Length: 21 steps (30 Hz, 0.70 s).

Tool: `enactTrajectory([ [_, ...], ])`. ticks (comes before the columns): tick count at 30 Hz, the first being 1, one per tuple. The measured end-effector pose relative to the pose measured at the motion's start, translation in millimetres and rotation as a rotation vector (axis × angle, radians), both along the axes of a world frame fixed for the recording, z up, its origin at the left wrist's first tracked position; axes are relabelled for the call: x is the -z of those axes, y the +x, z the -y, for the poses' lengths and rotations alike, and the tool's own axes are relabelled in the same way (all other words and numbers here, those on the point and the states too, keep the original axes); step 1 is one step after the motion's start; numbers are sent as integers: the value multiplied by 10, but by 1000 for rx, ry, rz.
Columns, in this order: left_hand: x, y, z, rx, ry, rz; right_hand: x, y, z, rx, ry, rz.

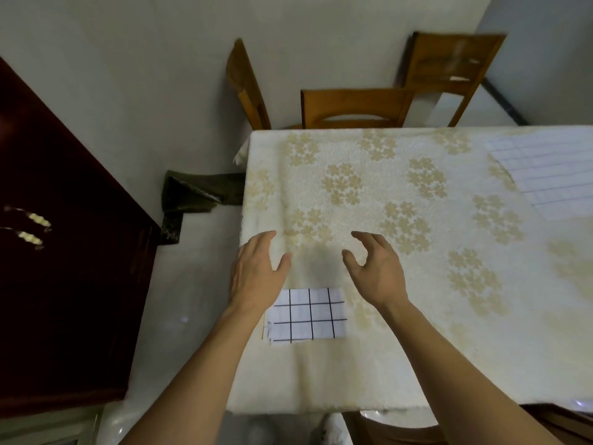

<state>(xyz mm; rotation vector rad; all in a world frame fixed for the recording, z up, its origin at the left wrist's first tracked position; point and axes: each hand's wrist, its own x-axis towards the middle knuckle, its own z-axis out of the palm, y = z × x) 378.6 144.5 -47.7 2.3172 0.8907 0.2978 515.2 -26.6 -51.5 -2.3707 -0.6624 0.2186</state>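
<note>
A small folded white cloth with a dark grid pattern (308, 316) lies near the left front of a table covered by a cream floral tablecloth (369, 194). My left hand (256, 271) hovers just beyond the cloth's left corner, fingers straight and relaxed, holding nothing. My right hand (375, 268) hovers beyond the cloth's right side, fingers loosely curved and spread, also holding nothing. A second, larger white checked cloth (545, 168) lies spread at the far right of the table.
Three wooden chairs stand behind the table: one (247, 88) at the left, one (356, 107) in the middle, one (449, 69) at the right. A dark red cabinet (64, 252) stands left. Another chair (401, 428) sits at the table's near edge.
</note>
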Motion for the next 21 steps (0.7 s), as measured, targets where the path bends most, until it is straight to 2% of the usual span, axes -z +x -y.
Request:
enactTrajectory([
  [5,-619,-8,-22,87,117,104,-556,-44,-51,-76,9,114],
  [11,-1118,-45,59,144,313,138,-1071,-146,49,-96,39,256],
  [15,-1328,-37,201,183,418,155,-1251,-149,196,-88,14,328],
  [21,-1471,12,451,214,461,147,-1344,-133,448,-48,11,349],
])
